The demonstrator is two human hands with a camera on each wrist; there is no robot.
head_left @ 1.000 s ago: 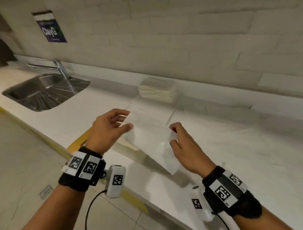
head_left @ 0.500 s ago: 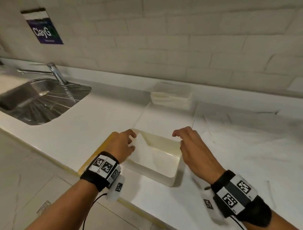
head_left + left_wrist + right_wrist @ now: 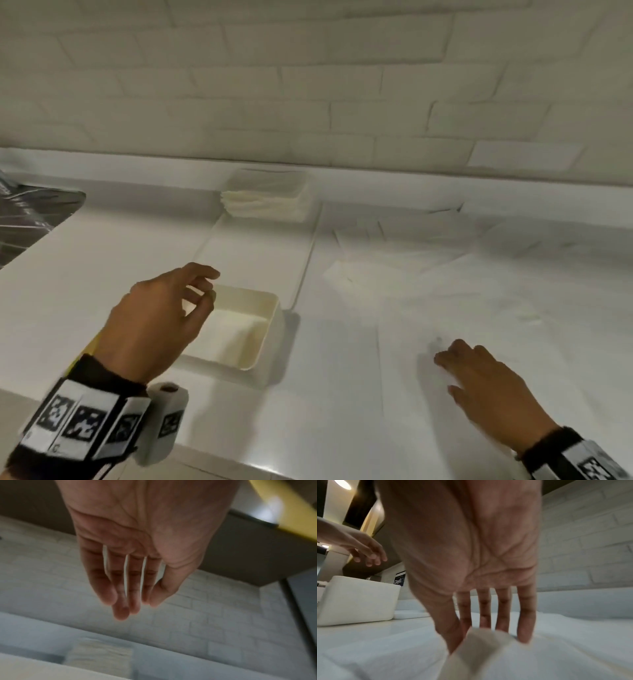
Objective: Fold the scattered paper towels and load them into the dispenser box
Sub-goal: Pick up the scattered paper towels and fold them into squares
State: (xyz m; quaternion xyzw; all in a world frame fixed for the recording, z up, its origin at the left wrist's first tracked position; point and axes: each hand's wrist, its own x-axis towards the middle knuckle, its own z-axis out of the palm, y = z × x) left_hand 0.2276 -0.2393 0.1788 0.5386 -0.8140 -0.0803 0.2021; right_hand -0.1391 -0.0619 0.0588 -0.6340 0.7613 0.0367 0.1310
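The white dispenser box (image 3: 270,310) stands open near the counter's front edge, with a folded paper towel (image 3: 233,329) lying inside. My left hand (image 3: 205,287) hovers over the box's left side, its fingers relaxed and empty; the left wrist view shows the same hand (image 3: 135,607) holding nothing. My right hand (image 3: 445,363) is down on the scattered paper towels (image 3: 445,284) to the right of the box. In the right wrist view this hand (image 3: 464,635) pinches a raised towel corner (image 3: 481,641) between thumb and fingers. The box (image 3: 359,599) is to its left.
A stack of folded towels (image 3: 267,202) sits against the tiled wall behind the box. A flat pale sheet or lid (image 3: 257,253) lies between the stack and the box. The steel sink (image 3: 30,219) is at the far left. A yellow strip (image 3: 89,346) runs along the counter's front edge.
Both hands lowered the folded towel into the box and let go. The right hand then moved right, down onto the scattered towels. The left hand rose a little above the box.
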